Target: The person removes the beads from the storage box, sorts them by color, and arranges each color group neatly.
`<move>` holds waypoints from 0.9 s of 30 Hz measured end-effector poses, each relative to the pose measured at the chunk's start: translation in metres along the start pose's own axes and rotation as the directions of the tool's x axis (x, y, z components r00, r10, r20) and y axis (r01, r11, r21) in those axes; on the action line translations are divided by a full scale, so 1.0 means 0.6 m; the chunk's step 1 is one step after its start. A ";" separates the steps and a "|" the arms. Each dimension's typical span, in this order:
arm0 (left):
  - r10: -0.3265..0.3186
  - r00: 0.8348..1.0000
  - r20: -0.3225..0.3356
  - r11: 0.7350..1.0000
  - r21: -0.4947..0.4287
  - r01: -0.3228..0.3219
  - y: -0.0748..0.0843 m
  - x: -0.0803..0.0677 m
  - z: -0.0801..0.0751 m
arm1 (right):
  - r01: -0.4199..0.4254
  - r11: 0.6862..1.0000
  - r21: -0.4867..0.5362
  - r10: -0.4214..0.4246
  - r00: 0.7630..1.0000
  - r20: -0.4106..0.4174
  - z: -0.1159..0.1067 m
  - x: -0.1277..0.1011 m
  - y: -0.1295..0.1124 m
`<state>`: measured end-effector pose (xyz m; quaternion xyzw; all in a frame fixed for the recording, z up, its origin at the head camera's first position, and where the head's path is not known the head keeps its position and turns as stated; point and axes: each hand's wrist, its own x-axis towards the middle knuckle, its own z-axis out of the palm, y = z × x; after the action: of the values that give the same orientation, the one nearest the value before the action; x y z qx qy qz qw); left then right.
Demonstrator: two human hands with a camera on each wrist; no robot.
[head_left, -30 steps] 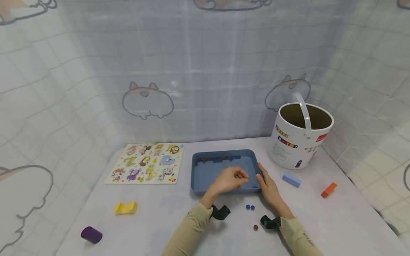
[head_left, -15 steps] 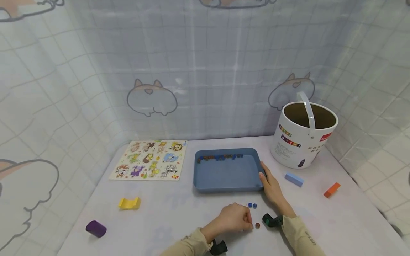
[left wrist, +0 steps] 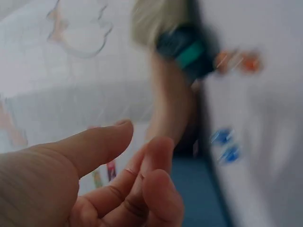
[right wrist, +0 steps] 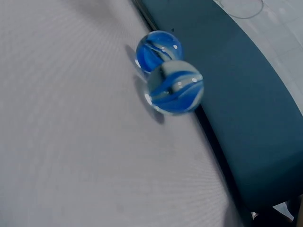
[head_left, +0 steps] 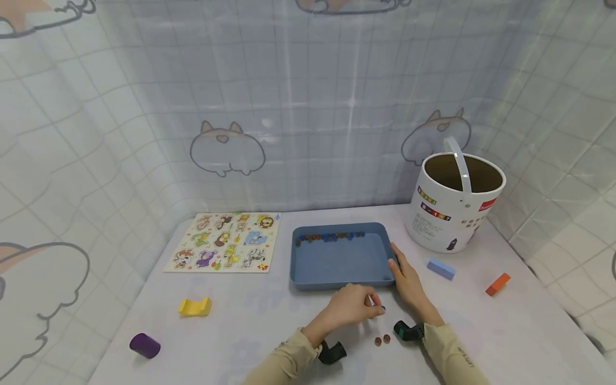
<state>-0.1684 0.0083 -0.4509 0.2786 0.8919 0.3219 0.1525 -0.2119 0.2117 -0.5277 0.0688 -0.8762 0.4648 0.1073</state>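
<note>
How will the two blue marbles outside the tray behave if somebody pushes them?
The blue marbles would probably roll at a light push, being round and loose on the white tabletop. Their shiny surface suggests they may slip from a pinch. Because they lie close together, one could knock the other.

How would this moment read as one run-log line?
left hand: near blue marbles | right hand: touching tray | brown marbles: on table | mixed-colour marbles: along tray's far side

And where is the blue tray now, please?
In the head view, the blue tray lies slightly right of centre between the animal puzzle board and the white bucket, the right hand touching its right edge.
</note>
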 end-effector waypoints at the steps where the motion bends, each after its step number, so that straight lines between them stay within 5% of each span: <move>1: 0.000 1.000 -0.006 0.999 -0.050 0.000 0.000 0.009 -0.011 | -0.006 1.000 0.003 0.006 1.000 0.002 -0.001 0.000 0.000; 7: -0.053 0.993 -0.106 0.971 -0.239 0.026 -0.012 0.075 -0.061 | -0.020 1.000 0.001 0.020 1.000 0.004 0.000 0.001 0.000; 12: -0.134 0.966 -0.221 0.959 -0.274 0.070 -0.033 0.141 -0.084 | -0.024 1.000 0.005 0.024 1.000 0.013 0.002 0.003 0.000; 19: -0.250 0.928 -0.277 0.933 -0.326 0.154 -0.065 0.218 -0.081 | -0.021 1.000 0.008 0.021 1.000 0.009 0.001 0.003 0.003; 27: -0.311 0.904 -0.291 0.932 -0.280 0.230 -0.079 0.249 -0.071 | -0.024 1.000 0.013 0.023 1.000 0.009 0.004 0.003 0.005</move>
<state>-0.3259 0.0463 -0.4639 0.0726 0.8895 0.4447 0.0766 -0.2148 0.2114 -0.5305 0.0611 -0.8742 0.4716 0.0977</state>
